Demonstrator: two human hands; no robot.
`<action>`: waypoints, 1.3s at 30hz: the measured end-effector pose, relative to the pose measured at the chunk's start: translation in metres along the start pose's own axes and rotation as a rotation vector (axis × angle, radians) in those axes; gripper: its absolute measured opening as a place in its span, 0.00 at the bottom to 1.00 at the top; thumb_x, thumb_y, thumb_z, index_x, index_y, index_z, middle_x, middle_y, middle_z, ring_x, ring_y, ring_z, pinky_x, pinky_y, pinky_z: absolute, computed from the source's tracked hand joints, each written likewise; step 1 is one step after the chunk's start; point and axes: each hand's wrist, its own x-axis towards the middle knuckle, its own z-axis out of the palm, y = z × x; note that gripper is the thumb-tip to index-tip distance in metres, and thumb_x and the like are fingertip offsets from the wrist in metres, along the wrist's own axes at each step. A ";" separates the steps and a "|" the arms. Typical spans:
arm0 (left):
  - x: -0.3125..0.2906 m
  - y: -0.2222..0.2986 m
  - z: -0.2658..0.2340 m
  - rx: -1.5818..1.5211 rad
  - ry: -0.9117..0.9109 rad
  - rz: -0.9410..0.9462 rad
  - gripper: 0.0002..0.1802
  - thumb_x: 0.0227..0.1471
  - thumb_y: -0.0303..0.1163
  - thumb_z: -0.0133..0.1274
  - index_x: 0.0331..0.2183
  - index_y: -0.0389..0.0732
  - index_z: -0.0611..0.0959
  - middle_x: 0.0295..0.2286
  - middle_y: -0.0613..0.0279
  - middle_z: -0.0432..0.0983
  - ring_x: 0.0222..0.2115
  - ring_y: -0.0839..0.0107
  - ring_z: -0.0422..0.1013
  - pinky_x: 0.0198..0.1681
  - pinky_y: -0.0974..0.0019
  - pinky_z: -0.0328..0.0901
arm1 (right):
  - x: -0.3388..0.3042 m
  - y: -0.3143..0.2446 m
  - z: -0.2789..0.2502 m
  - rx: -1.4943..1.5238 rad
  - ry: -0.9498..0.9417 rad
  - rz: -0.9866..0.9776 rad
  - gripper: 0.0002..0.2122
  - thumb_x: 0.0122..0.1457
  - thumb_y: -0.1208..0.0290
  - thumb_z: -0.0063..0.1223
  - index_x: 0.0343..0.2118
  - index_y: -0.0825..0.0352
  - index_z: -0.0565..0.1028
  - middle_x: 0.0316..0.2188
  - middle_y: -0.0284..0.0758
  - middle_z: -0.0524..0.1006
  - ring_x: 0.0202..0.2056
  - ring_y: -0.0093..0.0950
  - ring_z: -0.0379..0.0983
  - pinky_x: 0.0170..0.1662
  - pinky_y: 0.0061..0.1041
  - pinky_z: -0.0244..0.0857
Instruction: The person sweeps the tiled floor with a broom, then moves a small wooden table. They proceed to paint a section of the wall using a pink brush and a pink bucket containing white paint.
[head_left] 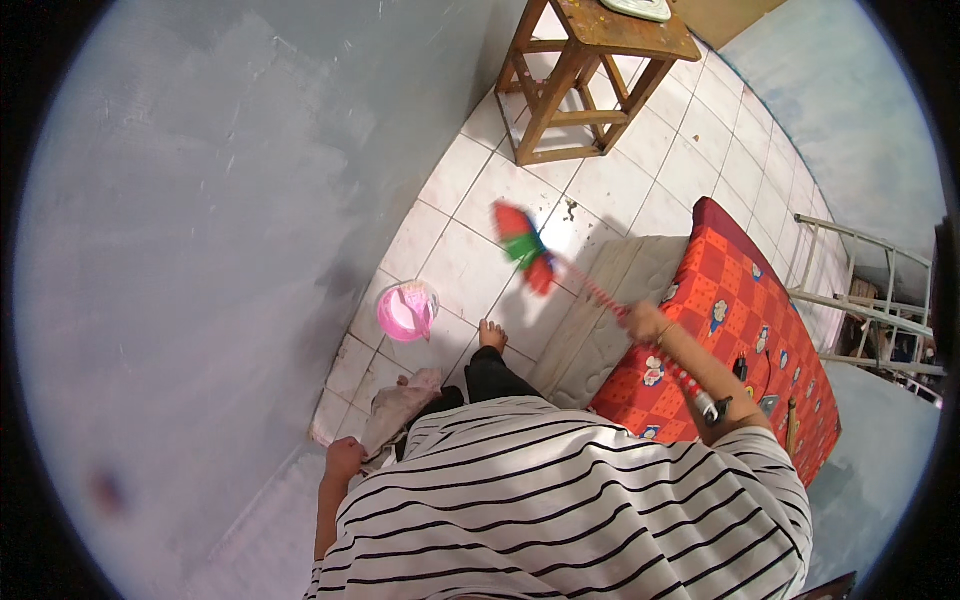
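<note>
My right hand is wrapped round the red-and-white handle of a broom. Its red, green and blue bristles, a little blurred, are over the white tiles ahead of me; the handle's end reaches back past my forearm. Low at my left side, my left hand is closed on a pale pinkish cloth, which hangs in front of my leg. On the floor beyond the cloth is a pink pail with a pink, scoop-like piece inside; what else it holds is unclear.
Dark crumbs of dirt lie on the tiles past the broom. A wooden stool stands at the far side. To my right is a mattress with a red cartoon-print sheet, and beyond it a metal ladder. A grey wall rises on my left.
</note>
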 end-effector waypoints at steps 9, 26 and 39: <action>-0.027 -0.032 0.030 -0.082 -0.028 0.069 0.10 0.33 0.31 0.47 0.18 0.34 0.78 0.15 0.50 0.71 0.14 0.61 0.70 0.17 0.62 0.67 | -0.069 0.046 -0.100 1.074 0.483 0.974 0.09 0.51 0.69 0.43 0.20 0.68 0.69 0.12 0.36 0.70 0.13 0.29 0.69 0.13 0.27 0.62; -0.035 -0.044 0.042 -0.095 0.039 -0.135 0.11 0.35 0.35 0.47 0.19 0.39 0.80 0.18 0.50 0.73 0.18 0.59 0.71 0.25 0.61 0.66 | -0.005 0.016 0.022 0.445 0.309 0.113 0.10 0.50 0.70 0.45 0.28 0.71 0.74 0.13 0.33 0.71 0.13 0.24 0.68 0.13 0.25 0.61; -0.071 -0.110 0.123 -0.130 0.181 -0.320 0.14 0.35 0.38 0.45 0.19 0.36 0.77 0.22 0.44 0.72 0.27 0.50 0.69 0.32 0.54 0.63 | -0.095 -0.171 -0.065 1.040 0.088 0.345 0.10 0.48 0.76 0.47 0.35 0.71 0.71 0.13 0.33 0.66 0.12 0.24 0.62 0.12 0.26 0.56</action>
